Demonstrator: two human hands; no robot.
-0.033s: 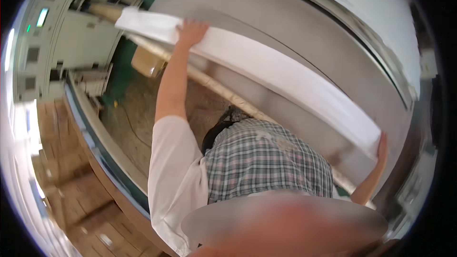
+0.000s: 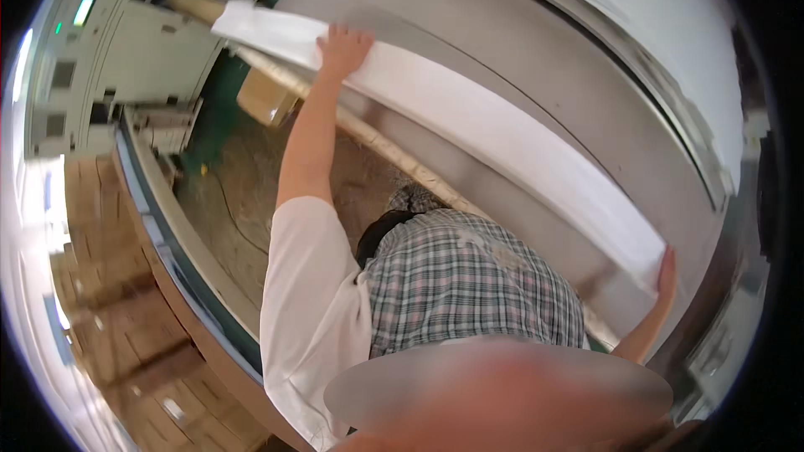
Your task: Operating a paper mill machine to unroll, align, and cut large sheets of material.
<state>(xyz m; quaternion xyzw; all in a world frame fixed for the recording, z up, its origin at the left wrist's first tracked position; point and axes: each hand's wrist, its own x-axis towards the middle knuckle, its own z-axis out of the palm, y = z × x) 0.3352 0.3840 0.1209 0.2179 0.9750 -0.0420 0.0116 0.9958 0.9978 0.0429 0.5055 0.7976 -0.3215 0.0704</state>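
A long white strip (image 2: 494, 121), which looks like folded cloth or sheet, lies lengthwise along the near side of a grey table (image 2: 469, 42). My left hand (image 2: 345, 52) rests on the strip toward its left end, palm down with the fingers spread. At the far right end, my right hand (image 2: 667, 274) is set against the strip's short edge, fingers stretched out and seen side-on. The strip's left end hangs slightly past the table's left side.
A pale pole or rail (image 2: 394, 151) runs along the table's near edge. At the left stand a machine cabinet (image 2: 138, 59) with a lit display and stacked cardboard boxes (image 2: 126, 326). A small carton (image 2: 266, 99) sits on the floor. White material (image 2: 670, 42) covers the table's far side.
The whole view has shifted a little. Both hands keep their places on the strip, with the right hand's fingers slightly lower in the picture.
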